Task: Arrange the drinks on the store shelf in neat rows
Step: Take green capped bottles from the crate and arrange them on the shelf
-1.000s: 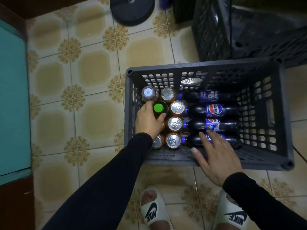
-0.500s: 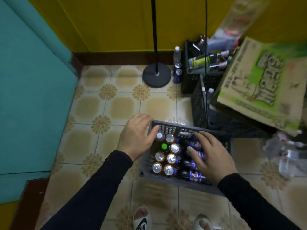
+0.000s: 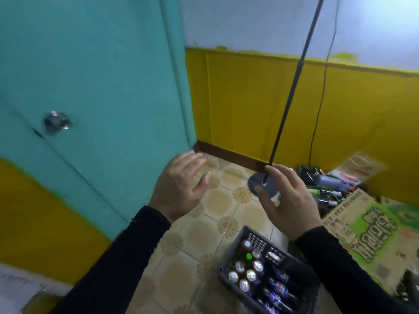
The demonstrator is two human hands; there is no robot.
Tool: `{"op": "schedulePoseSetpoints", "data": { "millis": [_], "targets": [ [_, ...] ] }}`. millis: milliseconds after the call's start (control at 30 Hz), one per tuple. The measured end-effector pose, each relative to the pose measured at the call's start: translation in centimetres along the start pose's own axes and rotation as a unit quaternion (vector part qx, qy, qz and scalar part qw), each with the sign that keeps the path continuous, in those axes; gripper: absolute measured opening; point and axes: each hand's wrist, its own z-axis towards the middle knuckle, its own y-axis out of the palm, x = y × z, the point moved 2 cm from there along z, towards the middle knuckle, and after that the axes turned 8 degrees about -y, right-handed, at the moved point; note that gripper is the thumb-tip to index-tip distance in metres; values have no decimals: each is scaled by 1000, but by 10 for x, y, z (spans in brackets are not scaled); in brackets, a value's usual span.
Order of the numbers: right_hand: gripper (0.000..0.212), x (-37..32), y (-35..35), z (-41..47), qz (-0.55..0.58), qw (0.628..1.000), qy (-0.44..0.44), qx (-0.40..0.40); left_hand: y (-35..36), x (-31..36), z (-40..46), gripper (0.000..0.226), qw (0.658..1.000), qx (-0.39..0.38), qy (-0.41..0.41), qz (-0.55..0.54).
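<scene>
While both hands hang in mid-air with nothing in them, I read the left hand (image 3: 179,189) as a loose, wide grip, fingers relaxed and slightly bent, and the right hand (image 3: 288,200) likewise spread wide, palm turned inward. Black sleeves cover both forearms. The drinks sit at about 5 o'clock from the hands, well below them, in a dark grey plastic crate (image 3: 229,266) with a perforated lattice wall: upright cans (image 3: 251,274) showing round silver tops, a green-capped bottle (image 3: 249,256) among them, and dark cola bottles (image 3: 277,291) lying on their sides with blue and red labels. The floor (image 3: 217,200) is glossy beige tile with ornate brown medallions at the corners. At 9 o'clock a matte teal door (image 3: 102,87) carries a shiny round metal knob (image 3: 56,121). At 12 o'clock a thin black pole (image 3: 292,87) rises from a flat disc base. A printed green cardboard box (image 3: 374,230) crowds 3 o'clock, its edge close beside the crate; open tile lies between the crate and the door.
</scene>
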Motion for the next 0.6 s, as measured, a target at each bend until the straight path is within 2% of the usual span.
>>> {"op": "schedulePoseSetpoints", "data": {
  "millis": [133, 267, 467, 600],
  "targets": [
    [53, -79, -27, 26, 40, 994, -99, 7, -116, 3, -47, 45, 993, 67, -66, 73],
    [59, -173, -37, 54, 108, 973, -204, -3, -232, -4, -107, 47, 967, 146, -138, 156],
    [58, -333, -50, 76, 177, 921, -343, 46, -391, -23, -208, 54, 898, 249, -256, 256],
    [59, -437, -43, 81, 209, 889, -405, 48, -480, -45, -268, 55, 838, 311, -309, 325]
  ]
}}
